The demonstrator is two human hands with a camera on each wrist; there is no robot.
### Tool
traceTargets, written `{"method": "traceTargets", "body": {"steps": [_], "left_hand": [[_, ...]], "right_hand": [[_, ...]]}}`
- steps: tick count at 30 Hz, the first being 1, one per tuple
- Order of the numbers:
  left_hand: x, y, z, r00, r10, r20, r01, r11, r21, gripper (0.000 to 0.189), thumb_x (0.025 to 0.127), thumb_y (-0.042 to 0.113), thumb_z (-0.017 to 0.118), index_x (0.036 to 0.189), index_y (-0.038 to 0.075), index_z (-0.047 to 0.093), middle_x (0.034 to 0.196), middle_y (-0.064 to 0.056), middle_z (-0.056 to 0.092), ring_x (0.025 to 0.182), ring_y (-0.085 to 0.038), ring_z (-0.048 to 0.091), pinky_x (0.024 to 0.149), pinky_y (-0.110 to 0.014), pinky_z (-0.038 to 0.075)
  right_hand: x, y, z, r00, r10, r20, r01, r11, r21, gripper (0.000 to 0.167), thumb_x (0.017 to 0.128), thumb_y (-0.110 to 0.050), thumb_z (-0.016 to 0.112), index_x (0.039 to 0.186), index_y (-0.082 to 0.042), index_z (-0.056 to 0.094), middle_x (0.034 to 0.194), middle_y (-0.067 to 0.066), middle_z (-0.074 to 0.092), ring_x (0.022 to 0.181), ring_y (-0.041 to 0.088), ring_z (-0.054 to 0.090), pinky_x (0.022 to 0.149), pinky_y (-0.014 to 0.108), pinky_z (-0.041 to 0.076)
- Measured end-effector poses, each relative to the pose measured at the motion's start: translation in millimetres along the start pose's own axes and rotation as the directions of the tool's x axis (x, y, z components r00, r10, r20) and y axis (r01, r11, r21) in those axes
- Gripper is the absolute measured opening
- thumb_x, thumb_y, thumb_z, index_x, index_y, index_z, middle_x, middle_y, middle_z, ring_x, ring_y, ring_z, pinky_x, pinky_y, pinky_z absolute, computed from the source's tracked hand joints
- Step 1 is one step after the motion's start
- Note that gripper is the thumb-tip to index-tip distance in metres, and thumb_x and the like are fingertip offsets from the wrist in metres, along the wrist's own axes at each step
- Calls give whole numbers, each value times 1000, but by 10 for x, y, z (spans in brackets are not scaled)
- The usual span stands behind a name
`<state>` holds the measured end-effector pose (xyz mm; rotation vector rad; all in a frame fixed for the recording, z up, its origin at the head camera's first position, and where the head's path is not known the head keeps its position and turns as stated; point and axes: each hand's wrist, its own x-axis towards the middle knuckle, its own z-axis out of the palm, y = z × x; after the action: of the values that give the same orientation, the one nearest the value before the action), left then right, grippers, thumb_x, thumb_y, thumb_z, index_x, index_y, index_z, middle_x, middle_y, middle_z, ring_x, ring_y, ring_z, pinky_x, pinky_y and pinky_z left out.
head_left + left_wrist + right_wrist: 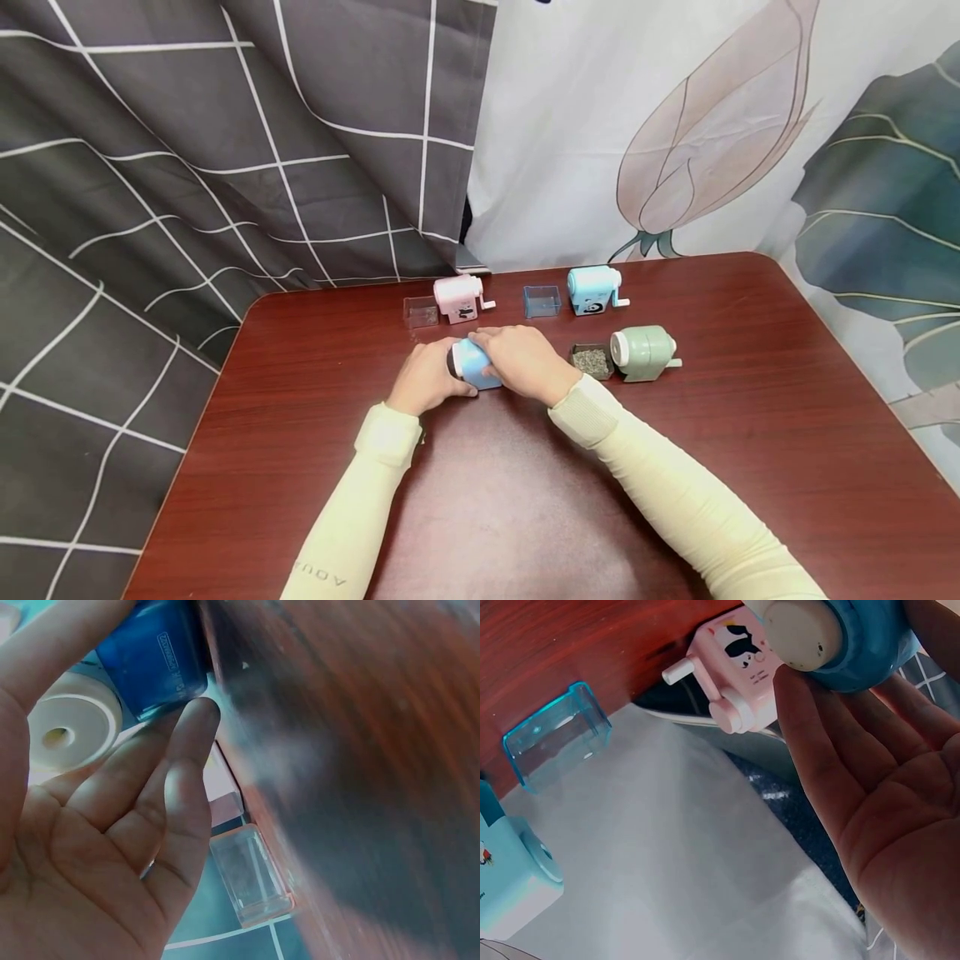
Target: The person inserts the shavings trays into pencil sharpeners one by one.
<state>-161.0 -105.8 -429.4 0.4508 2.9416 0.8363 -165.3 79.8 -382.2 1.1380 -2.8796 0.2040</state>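
Note:
A blue crank pencil sharpener (474, 363) is between both hands at the middle of the table. My left hand (427, 377) grips its front end, thumb on one side and fingers on the other. In the left wrist view the white round front with a pencil hole (71, 729) and a dark blue see-through shavings drawer (156, 660) show near the fingers. My right hand (522, 360) holds the other end, its fingers curved along the blue body (866, 645) beside a white round part (802, 634). The hands hide much of the sharpener.
Behind stand a pink sharpener (457, 298) with a clear drawer (421, 312) beside it, and a light blue sharpener (592, 290) with a blue drawer (542, 302). To the right is a green sharpener (645, 353) beside a drawer of shavings (592, 362). Curtains hang behind the table.

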Motion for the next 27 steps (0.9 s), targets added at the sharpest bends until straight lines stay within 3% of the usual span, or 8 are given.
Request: {"method": "traceTargets", "body": {"steps": [15,22,27], "left_hand": [[-15,19,1,1000,-31,2,31,999,-9,69,63,26,97,123,9,67,106,-6,73,93,-27,68,83,-42,54],[-32,31,1,998,-63,6,63,998,7,76,65,27,96,130,9,63,111,-9,72,96,-29,67,84,-45,54],[-51,49,-19,997,-74,24,74,997,5,89,66,29,96,141,8,53,120,-14,68,104,-33,65,88,-48,52]], "right_hand": [[-9,3,-1,1000,17,-4,-16,999,32,54,88,-23,79,135,-3,62,133,10,65,111,28,67,86,45,56],[-65,36,-12,1000,11,-2,-11,995,99,60,92,-25,76,143,-2,53,141,14,58,126,30,57,97,47,51],[-136,97,-95,999,9,-45,-3,992,128,63,91,-24,77,145,-2,51,143,16,56,130,30,54,99,47,49]]}}
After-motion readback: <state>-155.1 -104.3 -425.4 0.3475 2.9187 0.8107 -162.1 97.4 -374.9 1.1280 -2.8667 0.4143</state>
